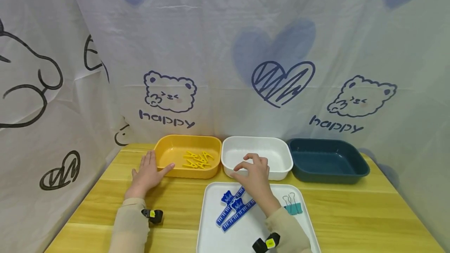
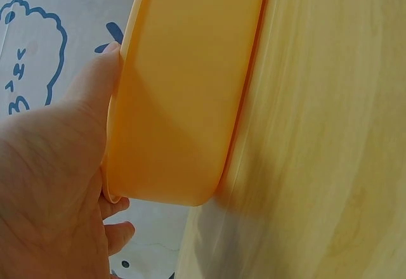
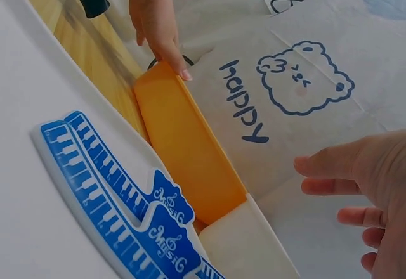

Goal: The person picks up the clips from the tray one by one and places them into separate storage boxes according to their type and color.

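Note:
The left hand (image 1: 145,177) rests on the left end of the yellow bin (image 1: 190,173), thumb over its front rim; in the left wrist view the hand (image 2: 57,146) lies along the rim of the bin (image 2: 184,101). Several yellow clips (image 1: 198,160) lie inside. Above the front of the white bin (image 1: 258,140) hovers the right hand (image 1: 256,179), fingers loosely bent and apart, nothing visible between them. Below it, blue piano-pattern clips (image 1: 237,212) lie on the white tray (image 1: 211,241); the right wrist view shows the clips (image 3: 95,190) beside the hand (image 3: 368,190).
A dark blue bin (image 1: 330,175) stands right of the white one. Teal binder clips (image 1: 293,208) lie on the tray's right side. The wooden table (image 1: 369,221) extends around the tray, and a printed curtain (image 1: 218,50) hangs behind the bins.

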A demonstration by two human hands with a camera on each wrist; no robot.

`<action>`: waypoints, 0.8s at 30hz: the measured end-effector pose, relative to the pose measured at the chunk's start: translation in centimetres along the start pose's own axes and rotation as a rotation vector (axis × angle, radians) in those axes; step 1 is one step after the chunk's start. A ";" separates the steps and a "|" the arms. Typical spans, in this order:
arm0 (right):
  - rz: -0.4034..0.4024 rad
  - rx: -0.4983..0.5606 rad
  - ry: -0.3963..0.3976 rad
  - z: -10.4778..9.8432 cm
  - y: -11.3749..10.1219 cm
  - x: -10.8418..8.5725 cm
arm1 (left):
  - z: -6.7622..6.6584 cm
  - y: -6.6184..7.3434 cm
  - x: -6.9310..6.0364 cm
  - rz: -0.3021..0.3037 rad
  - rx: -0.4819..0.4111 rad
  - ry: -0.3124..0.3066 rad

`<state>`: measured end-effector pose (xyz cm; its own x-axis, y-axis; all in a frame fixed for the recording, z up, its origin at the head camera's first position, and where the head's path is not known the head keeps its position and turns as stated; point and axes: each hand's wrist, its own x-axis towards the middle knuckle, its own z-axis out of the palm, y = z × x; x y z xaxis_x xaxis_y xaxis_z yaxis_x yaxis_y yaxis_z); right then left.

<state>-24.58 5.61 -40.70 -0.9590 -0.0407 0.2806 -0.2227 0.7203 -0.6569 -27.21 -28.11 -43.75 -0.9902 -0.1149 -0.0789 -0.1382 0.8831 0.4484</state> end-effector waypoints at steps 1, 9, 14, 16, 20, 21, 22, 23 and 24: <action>-0.010 -0.001 0.001 -0.3 0.1 -0.2 | 0.0 0.0 0.0 -0.001 -0.001 -0.001; -0.043 -0.010 -0.005 -1.8 1.3 -1.0 | 0.0 0.2 0.1 0.005 0.004 0.007; -0.051 -0.005 -0.028 -2.3 2.5 -1.2 | 0.2 0.0 0.3 0.006 0.007 0.012; -0.054 -0.006 -0.046 -2.4 3.0 -1.2 | 0.2 -0.1 0.3 0.007 0.007 0.013; -0.061 -0.009 -0.094 -2.7 4.1 -1.2 | 0.2 -0.1 0.3 0.006 0.005 0.015; -0.066 -0.008 -0.103 -2.8 4.3 -1.2 | 0.2 -0.1 0.3 0.007 0.003 0.016; -0.070 -0.006 -0.115 -2.9 4.6 -1.2 | 0.2 -0.1 0.3 0.006 0.004 0.016; -0.074 -0.004 -0.126 -3.0 4.8 -1.2 | 0.2 -0.1 0.3 0.006 0.005 0.016; -0.076 -0.006 -0.138 -3.1 5.1 -1.2 | 0.2 -0.1 0.2 0.005 0.006 0.014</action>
<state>-24.07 11.46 -42.20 -0.9545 -0.1896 0.2303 -0.2949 0.7156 -0.6332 -27.43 -28.13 -43.99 -0.9911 -0.1170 -0.0638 -0.1332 0.8865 0.4432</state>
